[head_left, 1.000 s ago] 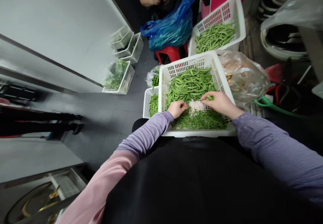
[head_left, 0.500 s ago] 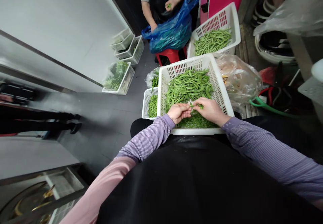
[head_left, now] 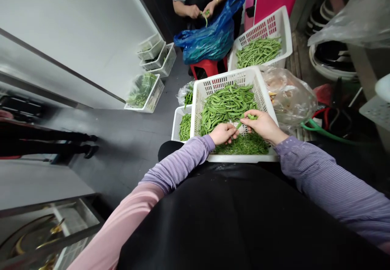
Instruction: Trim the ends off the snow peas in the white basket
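In the white basket (head_left: 240, 158), pods (head_left: 227, 104) heap far side, scraps (head_left: 256, 145) near; between, my right hand (head_left: 264, 126) grasps green pieces (head_left: 251, 117), my left hand (head_left: 220, 133) pinches something unclear.

Extends left arm (head_left: 176, 160) forward and inward from lower left, right arm (head_left: 329, 178) from lower right. Holds left hand (head_left: 223, 133) and right hand (head_left: 264, 127) near each other, backs mostly upward. Curls fingers (head_left: 251, 113) inward on both, tips closed in a pinch.
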Demonstrator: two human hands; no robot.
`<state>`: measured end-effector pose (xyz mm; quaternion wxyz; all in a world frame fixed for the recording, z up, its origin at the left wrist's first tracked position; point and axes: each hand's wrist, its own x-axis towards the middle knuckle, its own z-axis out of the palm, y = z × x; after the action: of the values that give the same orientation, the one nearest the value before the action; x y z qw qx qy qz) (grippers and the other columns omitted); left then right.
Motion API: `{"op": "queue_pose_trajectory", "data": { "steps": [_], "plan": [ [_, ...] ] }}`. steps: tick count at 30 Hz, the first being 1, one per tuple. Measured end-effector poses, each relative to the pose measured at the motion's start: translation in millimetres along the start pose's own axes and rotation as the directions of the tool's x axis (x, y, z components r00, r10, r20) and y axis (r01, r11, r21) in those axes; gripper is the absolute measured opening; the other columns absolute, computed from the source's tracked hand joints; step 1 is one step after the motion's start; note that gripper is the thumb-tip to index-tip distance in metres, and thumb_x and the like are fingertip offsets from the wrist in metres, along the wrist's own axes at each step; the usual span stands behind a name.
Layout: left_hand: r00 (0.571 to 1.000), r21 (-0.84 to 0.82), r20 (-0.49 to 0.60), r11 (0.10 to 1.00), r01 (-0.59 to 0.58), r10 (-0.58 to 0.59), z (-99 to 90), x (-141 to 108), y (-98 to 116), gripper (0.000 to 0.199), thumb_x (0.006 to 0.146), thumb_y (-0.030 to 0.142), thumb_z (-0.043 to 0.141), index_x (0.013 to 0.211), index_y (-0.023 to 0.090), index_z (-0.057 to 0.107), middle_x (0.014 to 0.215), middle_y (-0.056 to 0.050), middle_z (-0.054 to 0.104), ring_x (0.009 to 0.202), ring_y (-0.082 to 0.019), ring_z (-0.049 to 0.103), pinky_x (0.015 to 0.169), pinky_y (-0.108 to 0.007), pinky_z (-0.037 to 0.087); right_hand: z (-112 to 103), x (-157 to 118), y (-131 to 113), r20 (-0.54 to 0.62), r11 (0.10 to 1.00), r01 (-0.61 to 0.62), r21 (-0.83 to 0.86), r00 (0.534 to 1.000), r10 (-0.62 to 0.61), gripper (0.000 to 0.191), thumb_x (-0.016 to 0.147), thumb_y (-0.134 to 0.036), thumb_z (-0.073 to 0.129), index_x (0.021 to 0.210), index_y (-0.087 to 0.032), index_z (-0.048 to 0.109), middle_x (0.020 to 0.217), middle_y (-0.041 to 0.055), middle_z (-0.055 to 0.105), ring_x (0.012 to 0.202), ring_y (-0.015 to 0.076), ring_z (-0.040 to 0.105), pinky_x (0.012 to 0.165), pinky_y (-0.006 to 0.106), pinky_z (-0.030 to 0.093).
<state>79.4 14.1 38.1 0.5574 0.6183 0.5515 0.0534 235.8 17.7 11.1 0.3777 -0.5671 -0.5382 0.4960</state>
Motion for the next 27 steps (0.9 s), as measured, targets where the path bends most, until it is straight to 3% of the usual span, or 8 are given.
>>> {"op": "queue_pose_trajectory", "data": {
  "steps": [2, 5, 8, 10, 16, 20, 24, 27],
  "plan": [
    [0.998, 0.231, -0.028, 0.972, -0.045, 0.053, -5.3, -0.5, 4.4, 0.026, 0.084, 0.018, 0.035, 0.078, 0.01, 0.058, 0.061, 0.001, 0.054, 0.045, -0.005, 0.046, 0.05, -0.019, 0.041, -2.4, -1.9, 0.2, -0.055, 0.961, 0.137, -0.239, 0.987, -0.154, 0.022, 0.072, -0.037, 0.058, 0.082, -0.017, 0.059, 0.057, 0.0006, 0.055, 0.051, 0.0152, 0.052, 0.048, 0.026, 0.039],
    [0.978, 0.605, -0.022, 0.782, -0.153, 0.209, -14.4, -3.4, 7.4, 0.02, 0.079, 0.019, 0.044, 0.069, 0.012, 0.061, 0.062, -0.003, 0.058, 0.06, -0.013, 0.054, 0.064, -0.026, 0.043, -4.3, -7.6, -0.8, 0.065, 0.693, 0.403, -0.598, 0.886, -0.459, 0.022, 0.076, -0.029, 0.055, 0.094, -0.019, 0.063, 0.088, 0.007, 0.062, 0.074, 0.019, 0.057, 0.059, 0.027, 0.04],
    [0.952, 0.722, 0.052, 0.648, -0.244, 0.3, -20.7, -6.1, 10.8, 0.015, 0.075, 0.019, 0.05, 0.067, 0.014, 0.062, 0.071, -0.006, 0.061, 0.071, -0.017, 0.056, 0.072, -0.027, 0.04, -0.3, -10.8, -0.8, 0.326, 0.497, 0.548, -0.672, 0.822, -0.466, 0.018, 0.078, -0.025, 0.054, 0.091, -0.021, 0.065, 0.089, 0.0064, 0.062, 0.075, 0.0184, 0.056, 0.057, 0.026, 0.038],
    [0.928, 0.669, 0.016, 0.686, -0.286, 0.371, -19.1, -5.1, 11.4, 0.015, 0.075, 0.019, 0.05, 0.067, 0.014, 0.061, 0.071, -0.005, 0.061, 0.071, -0.015, 0.055, 0.072, -0.025, 0.039, 3.7, -9.4, 0.0, 0.299, 0.551, 0.51, -0.66, 0.852, -0.431, 0.014, 0.076, -0.023, 0.055, 0.084, -0.02, 0.065, 0.084, 0.006, 0.062, 0.073, 0.0182, 0.056, 0.057, 0.026, 0.038],
    [0.877, 0.115, -0.379, 0.955, -0.272, 0.296, 8.4, 16.8, -2.8, 0.022, 0.08, 0.018, 0.042, 0.063, 0.012, 0.055, 0.054, 0.004, 0.047, 0.053, -0.006, 0.041, 0.054, -0.017, 0.035, 6.0, -6.0, -4.2, -0.059, 0.991, -0.049, -0.124, 0.997, 0.042, 0.02, 0.063, -0.034, 0.068, 0.065, -0.016, 0.059, 0.051, -0.0018, 0.052, 0.045, 0.0119, 0.046, 0.045, 0.025, 0.037],
    [0.927, 0.02, -0.365, 0.996, -0.082, 0.083, 12.6, 36.7, -18.0, 0.025, 0.082, 0.016, 0.033, 0.081, 0.011, 0.058, 0.064, 0.001, 0.053, 0.052, -0.006, 0.046, 0.054, -0.018, 0.041, -9.8, -4.2, -7.7, -0.055, 0.911, -0.206, 0.357, 0.969, 0.241, 0.027, 0.055, -0.032, 0.075, 0.062, -0.016, 0.054, 0.047, -0.0048, 0.046, 0.038, 0.0069, 0.039, 0.037, 0.021, 0.037],
    [0.991, 0.469, -0.127, 0.883, 0.012, 0.053, 10.9, 55.9, -43.3, 0.04, 0.069, 0.014, 0.057, 0.108, 0.012, 0.055, 0.109, -0.012, 0.054, 0.09, -0.015, 0.057, 0.082, -0.023, 0.044, -33.7, 9.1, -4.0, -0.056, 0.751, -0.182, 0.635, 0.959, 0.279, 0.021, 0.063, -0.028, 0.071, 0.067, -0.018, 0.053, 0.048, -0.0054, 0.044, 0.041, 0.0067, 0.043, 0.041, 0.019, 0.043],
    [0.988, 0.678, -0.141, 0.722, 0.138, -0.057, 16.6, 73.5, -63.4, 0.039, 0.075, 0.016, 0.052, 0.113, 0.007, 0.051, 0.114, -0.02, 0.052, 0.103, -0.023, 0.054, 0.09, -0.031, 0.04, -42.4, 20.0, 0.9, -0.032, 0.699, -0.23, 0.677, 0.94, 0.341, 0.015, 0.07, -0.026, 0.064, 0.067, -0.018, 0.052, 0.053, -0.0039, 0.047, 0.041, 0.0066, 0.044, 0.04, 0.019, 0.043]
  ]
}}
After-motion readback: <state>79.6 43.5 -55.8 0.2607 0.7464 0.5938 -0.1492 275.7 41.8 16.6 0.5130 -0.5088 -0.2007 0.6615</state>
